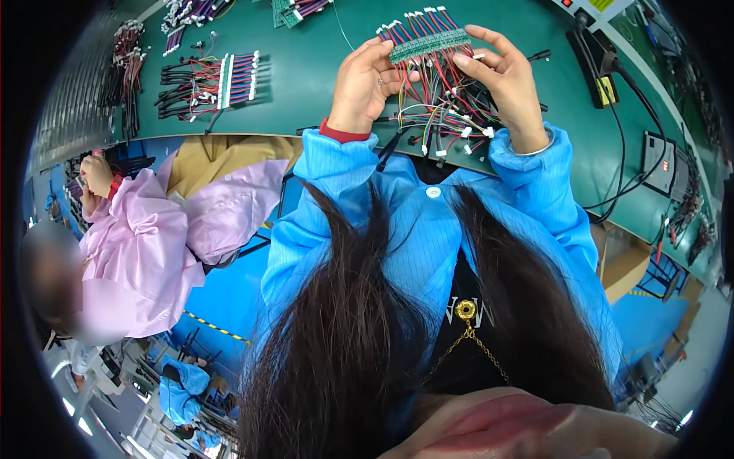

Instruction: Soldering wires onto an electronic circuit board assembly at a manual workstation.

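A long, narrow green circuit board strip (430,46) is held up between my two hands above the bench. Short red and blue leads with white connectors stand out along its far edge. From its near edge hangs a tangle of thin red, black, yellow and white wires (443,115) with small white plugs. My left hand (363,86) pinches the left end of the strip between thumb and fingers. At the other end, my right hand (505,80) grips the strip, its thumb near the wires and its index finger at the far corner.
Another wired board strip (224,81) lies on the green bench (306,69) to the left. More wire bundles (128,73) sit farther left and at the back. A black power strip (592,65) with cables stands right. A co-worker in a pink coat (141,229) sits at left.
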A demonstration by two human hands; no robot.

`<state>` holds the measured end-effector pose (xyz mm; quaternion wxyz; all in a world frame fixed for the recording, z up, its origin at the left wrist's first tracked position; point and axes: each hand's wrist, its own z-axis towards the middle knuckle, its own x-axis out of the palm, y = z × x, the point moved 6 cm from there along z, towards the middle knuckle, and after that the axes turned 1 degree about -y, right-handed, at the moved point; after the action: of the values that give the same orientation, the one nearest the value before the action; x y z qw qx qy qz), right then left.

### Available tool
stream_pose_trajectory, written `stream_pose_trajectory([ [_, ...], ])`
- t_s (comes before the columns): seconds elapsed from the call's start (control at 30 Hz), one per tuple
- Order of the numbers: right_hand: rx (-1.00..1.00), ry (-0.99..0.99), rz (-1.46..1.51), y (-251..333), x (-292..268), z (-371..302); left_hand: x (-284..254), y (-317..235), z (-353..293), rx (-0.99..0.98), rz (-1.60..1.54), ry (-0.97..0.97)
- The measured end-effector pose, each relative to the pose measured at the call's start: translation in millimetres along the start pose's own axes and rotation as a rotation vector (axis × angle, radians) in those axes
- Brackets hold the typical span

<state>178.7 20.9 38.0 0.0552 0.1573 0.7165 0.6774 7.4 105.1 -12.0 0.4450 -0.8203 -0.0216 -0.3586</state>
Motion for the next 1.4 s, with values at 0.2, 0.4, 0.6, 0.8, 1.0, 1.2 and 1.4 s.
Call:
stream_pose_trajectory([
  [0.2, 0.034, -0.065, 0.03, -5.7, 0.0, 0.0, -8.2, 9.1, 12.3, -0.133, -0.115, 0.114],
  [0.4, 0.038, -0.067, 0.047, -4.0, -0.8, 1.9, -5.4, 11.5, 15.7, -0.137, -0.114, 0.135],
  [0.6, 0.041, -0.068, 0.053, -3.4, 2.5, -0.6, -12.5, 14.9, 18.7, -0.116, -0.121, 0.083],
  [0.8, 0.034, -0.071, 0.062, -0.1, 4.0, -5.3, -7.3, 13.1, 13.1, -0.136, -0.153, 0.105],
  [1.0, 0.043, -0.069, 0.071, -0.1, 6.4, -5.6, -11.8, 12.9, 13.1, -0.129, -0.13, 0.087],
  [1.2, 0.033, -0.073, 0.09, -1.4, 4.4, -3.3, -10.5, 13.1, 18.0, -0.137, -0.122, 0.112],
  [1.4, 0.052, -0.073, 0.139, -1.5, 8.3, -3.5, -10.4, 11.2, 14.8, -0.132, -0.11, 0.156],
])
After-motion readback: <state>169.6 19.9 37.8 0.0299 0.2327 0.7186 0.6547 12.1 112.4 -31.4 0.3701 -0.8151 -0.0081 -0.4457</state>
